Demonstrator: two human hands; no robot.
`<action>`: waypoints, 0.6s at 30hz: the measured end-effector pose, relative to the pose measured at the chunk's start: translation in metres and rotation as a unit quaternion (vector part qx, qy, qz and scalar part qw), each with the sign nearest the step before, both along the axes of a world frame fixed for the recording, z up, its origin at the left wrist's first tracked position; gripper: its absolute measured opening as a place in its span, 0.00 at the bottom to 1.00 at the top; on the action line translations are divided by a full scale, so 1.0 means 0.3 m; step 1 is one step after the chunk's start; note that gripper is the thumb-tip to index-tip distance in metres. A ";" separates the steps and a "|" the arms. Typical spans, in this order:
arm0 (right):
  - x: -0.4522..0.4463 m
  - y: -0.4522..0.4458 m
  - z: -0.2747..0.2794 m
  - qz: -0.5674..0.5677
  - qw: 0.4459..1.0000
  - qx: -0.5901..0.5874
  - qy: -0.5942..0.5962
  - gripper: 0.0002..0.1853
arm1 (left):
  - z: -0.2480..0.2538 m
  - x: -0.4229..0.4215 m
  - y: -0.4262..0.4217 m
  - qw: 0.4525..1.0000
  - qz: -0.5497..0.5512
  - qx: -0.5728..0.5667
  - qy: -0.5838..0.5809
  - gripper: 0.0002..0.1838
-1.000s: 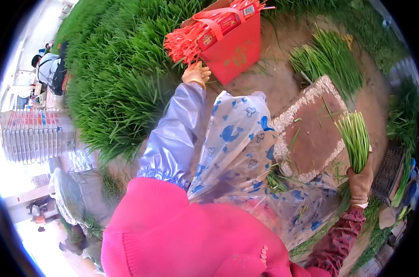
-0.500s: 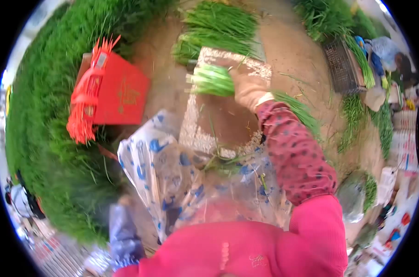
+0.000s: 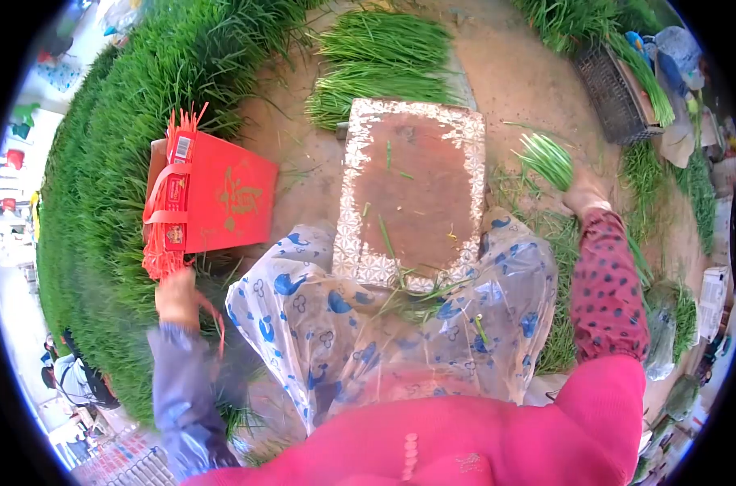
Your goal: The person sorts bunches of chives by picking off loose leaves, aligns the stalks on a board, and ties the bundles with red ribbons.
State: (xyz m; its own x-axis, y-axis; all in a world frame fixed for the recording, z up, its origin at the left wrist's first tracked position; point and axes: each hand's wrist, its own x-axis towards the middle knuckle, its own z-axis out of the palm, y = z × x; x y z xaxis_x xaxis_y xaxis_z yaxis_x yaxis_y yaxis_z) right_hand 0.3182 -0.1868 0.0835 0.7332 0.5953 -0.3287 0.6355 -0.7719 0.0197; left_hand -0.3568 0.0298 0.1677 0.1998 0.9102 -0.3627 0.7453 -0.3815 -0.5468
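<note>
My right hand is closed around a small bunch of garlic chives, held out to the right of the board with the pale cut ends pointing up and left. At left, my left hand is closed at the lower ends of the red ties, which are bundled on a red box. A red strip hangs beside that hand; its fingertips are partly hidden. Between my hands lies a brown board with a worn white patterned border, carrying a few loose green bits.
Cut chives lie in stacked bunches beyond the board. A long heap of greens runs along the left. A dark crate stands at the right. A clear plastic apron with blue prints covers my lap.
My right hand has carried the chives from above the board out to the right. My left hand has moved up from beside my lap to the red ties.
</note>
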 end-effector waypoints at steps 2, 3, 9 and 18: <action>-0.017 -0.087 0.050 -0.061 0.997 -0.049 0.004 0.32 | 0.099 0.283 0.104 0.982 -0.154 -0.013 -0.111 0.09; -0.028 -0.161 0.028 -0.070 0.996 -0.055 0.021 0.32 | 0.086 0.512 0.180 0.962 -0.256 -0.020 -0.096 0.08; -0.019 -0.415 -0.099 -0.114 0.983 0.142 0.027 0.39 | -0.188 1.194 0.256 0.907 -0.350 -0.195 -0.131 0.05; -0.069 -0.428 -0.120 -0.149 0.985 0.053 0.066 0.47 | -0.521 1.658 0.366 0.731 -0.617 -0.058 0.286 0.23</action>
